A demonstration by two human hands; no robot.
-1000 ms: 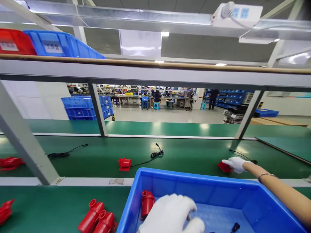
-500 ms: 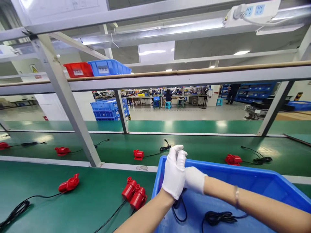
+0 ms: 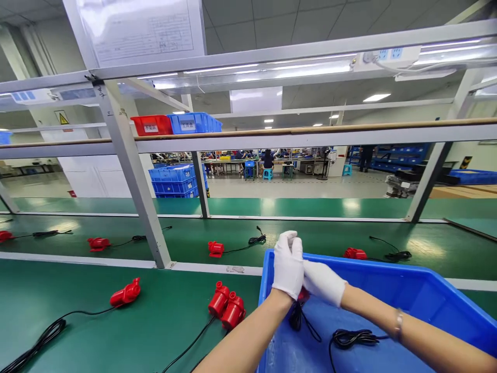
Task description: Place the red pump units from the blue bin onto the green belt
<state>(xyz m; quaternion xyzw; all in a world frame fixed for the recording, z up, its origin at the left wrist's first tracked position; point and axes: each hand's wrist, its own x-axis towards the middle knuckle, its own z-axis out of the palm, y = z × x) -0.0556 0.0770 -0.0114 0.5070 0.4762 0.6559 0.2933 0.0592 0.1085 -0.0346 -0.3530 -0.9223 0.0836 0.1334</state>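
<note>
My left hand [image 3: 288, 267] and my right hand [image 3: 324, 282], both in white gloves, come together above the near left part of a blue bin [image 3: 357, 264]. Their fingers are curled round a red pump [image 3: 303, 295], most of which the gloves hide. Below it hangs a bundled black cord [image 3: 296, 316]. Another coiled black cord [image 3: 355, 338] lies on the bin floor under my right forearm. Left of the bin, two red pumps [image 3: 226, 305] stand side by side on the green bench, their cords running toward me.
Farther left lies another red pump [image 3: 125, 293] with a coiled cord [image 3: 42, 339]. Several pumps with cords sit along the green surface behind, one of them a red pump [image 3: 216, 248]. A metal post [image 3: 134, 171] and a shelf [image 3: 310, 139] cross in front.
The view has tilted up and shifted slightly. My hands stay together over the bin; a bit of red pump now shows beneath them, and my right hand is more visible.
</note>
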